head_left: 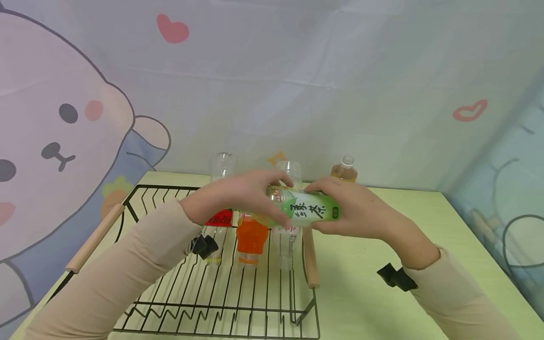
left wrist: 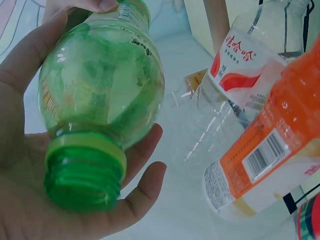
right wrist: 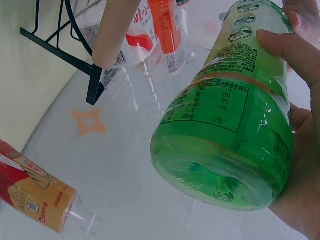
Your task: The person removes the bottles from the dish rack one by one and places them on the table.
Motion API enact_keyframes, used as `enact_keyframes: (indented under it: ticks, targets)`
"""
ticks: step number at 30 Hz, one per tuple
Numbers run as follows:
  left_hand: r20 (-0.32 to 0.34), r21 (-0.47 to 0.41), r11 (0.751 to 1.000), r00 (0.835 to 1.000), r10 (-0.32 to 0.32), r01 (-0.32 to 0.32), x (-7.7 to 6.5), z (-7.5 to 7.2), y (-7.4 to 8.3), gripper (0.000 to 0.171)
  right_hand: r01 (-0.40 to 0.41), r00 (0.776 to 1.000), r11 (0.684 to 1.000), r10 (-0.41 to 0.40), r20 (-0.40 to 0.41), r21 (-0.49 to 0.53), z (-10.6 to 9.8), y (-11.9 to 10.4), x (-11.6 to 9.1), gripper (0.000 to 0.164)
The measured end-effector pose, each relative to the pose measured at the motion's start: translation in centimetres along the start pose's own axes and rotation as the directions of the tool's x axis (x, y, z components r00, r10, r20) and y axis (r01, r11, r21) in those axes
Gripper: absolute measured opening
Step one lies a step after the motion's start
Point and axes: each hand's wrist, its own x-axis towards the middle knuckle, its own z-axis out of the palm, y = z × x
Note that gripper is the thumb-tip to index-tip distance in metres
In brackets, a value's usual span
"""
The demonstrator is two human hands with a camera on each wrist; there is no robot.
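Observation:
A green tea bottle (head_left: 312,210) is held lengthwise between both hands above the right side of the wire rack. My left hand (head_left: 250,193) grips its neck end, where the left wrist view shows a green threaded mouth (left wrist: 85,180) without a cap. Round the base end curls my right hand (head_left: 357,210), its thumb along the label. The right wrist view shows the bottle's green base (right wrist: 215,175). Beneath the hands, an orange-labelled bottle (head_left: 251,238), a red-labelled clear bottle (head_left: 218,218) and another clear bottle (head_left: 286,248) stand neck down in the rack, partly hidden.
The black wire rack (head_left: 212,308) has wooden handles, one at the left (head_left: 97,236) and one at the right (head_left: 311,264). Behind the right hand stands an uncapped bottle (head_left: 345,172) with an orange and red label. A printed cloth (head_left: 340,94) hangs behind the pale table (head_left: 382,269).

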Motion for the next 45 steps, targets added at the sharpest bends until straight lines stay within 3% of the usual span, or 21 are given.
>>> enact_keyframes:
  ticks: [5, 11, 22, 30, 40, 45]
  targets:
    - [-0.026, -0.084, 0.996, 0.999, -0.019, 0.017, -0.6, -0.7, -0.4, 0.075, -0.029, 1.000, 0.999, 0.029, -0.008, 0.035, -0.6, 0.4, -0.3, 0.052]
    - [-0.119, -0.040, 0.999, 0.993, -0.008, 0.004, -1.5, -1.7, -1.1, 0.083, -0.043, 0.998, 0.995, 0.046, -0.043, 0.085, -1.3, 1.2, -0.8, 0.050]
    - [-0.296, -0.116, 0.993, 0.953, -0.067, 0.034, -3.9, -3.7, -3.1, 0.089, -0.133, 0.979, 0.975, 0.157, -0.129, 0.177, -2.7, 3.1, -2.0, 0.060]
    - [-0.404, -0.199, 0.978, 0.905, -0.135, 0.057, -5.5, -4.0, -4.8, 0.090, -0.166, 0.942, 0.972, 0.207, -0.265, 0.167, -3.5, 5.0, -3.1, 0.062]
    - [-0.427, -0.215, 0.969, 0.881, -0.205, 0.122, -6.4, -3.2, -7.4, 0.094, -0.214, 0.888, 0.944, 0.295, -0.354, 0.251, -3.5, 7.2, -4.1, 0.073]
    - [-0.448, -0.233, 0.961, 0.861, -0.242, 0.149, -6.1, -2.5, -8.9, 0.095, -0.266, 0.847, 0.920, 0.366, -0.386, 0.289, -3.5, 8.2, -4.2, 0.075]
